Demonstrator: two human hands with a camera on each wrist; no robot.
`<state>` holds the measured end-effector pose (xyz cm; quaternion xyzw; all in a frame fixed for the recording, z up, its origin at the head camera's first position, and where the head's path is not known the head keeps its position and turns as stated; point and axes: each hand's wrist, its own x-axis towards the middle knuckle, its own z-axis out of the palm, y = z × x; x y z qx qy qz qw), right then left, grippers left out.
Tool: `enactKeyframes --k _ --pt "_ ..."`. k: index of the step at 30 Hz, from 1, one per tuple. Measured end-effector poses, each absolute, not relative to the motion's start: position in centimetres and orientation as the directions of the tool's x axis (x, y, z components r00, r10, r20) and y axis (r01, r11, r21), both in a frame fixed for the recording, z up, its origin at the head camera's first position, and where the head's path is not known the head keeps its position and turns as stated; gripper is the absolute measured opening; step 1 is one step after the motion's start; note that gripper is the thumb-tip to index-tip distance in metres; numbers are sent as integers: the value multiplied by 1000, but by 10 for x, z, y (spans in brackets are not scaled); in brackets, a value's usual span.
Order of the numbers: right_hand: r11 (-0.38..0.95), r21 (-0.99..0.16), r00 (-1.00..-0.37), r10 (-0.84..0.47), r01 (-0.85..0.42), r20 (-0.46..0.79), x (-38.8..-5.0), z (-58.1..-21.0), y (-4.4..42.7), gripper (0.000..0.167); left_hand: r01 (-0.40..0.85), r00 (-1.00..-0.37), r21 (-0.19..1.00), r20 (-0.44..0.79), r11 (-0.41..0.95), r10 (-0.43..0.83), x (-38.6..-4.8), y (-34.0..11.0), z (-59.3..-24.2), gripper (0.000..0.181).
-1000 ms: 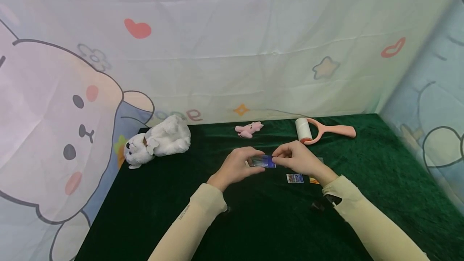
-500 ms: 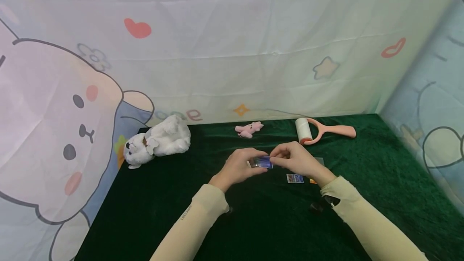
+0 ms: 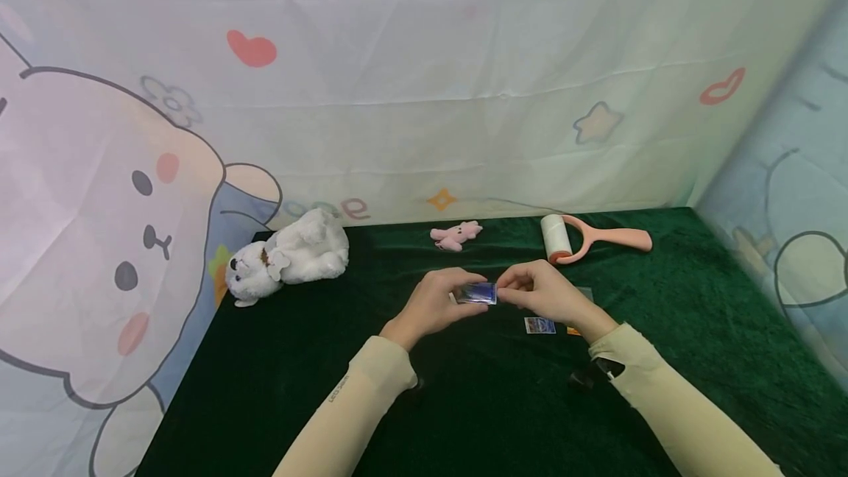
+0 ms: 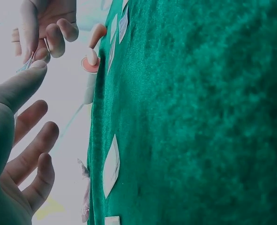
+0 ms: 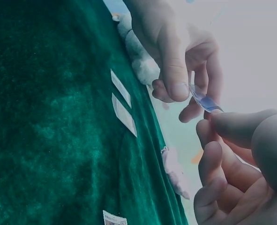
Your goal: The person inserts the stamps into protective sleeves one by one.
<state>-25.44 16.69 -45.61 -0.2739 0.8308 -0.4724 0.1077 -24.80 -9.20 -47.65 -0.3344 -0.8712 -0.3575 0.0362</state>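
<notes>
Blue card point(image 3: 486, 293), clear sleeve point(image 5: 194, 93), held aloft

Small dark lettering point(image 3: 338, 389) on the pale yellow cloth left sleeve point(image 3: 331, 418), near, seems to begin "Let's", the rest too small to tell. On the far pale printed fabric backdrop point(image 3: 430, 79), rounded coloured letters point(image 3: 355, 209) form no readable word; print on the glossy blue rectangular card point(image 3: 482, 293) is illegible.

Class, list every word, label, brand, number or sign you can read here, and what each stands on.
"Let's", perhaps, on the left sleeve; the rest is too blurred.
Outlined letters on the backdrop, partly behind the white plush toy: no word readable.
Held blue card: too blurred to read.
Printed card on the green cloth: lettering too small to read.
</notes>
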Motion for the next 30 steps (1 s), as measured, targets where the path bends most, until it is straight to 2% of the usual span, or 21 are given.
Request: enactKeyframes --k 10,20,30 --pt "393 -857 -807 -588 -334 45 -256 -457 165 23 609 -775 603 316 515 547 -247 -89 -476 44" --pt "368 -889 -835 -549 -272 29 -253 -455 162 24 600 -787 596 321 533 526 -246 -85 -476 43" --pt "344 -900 -845 -533 -268 48 -253 -456 161 24 613 -778 600 348 514 522 -244 -79 -474 44"
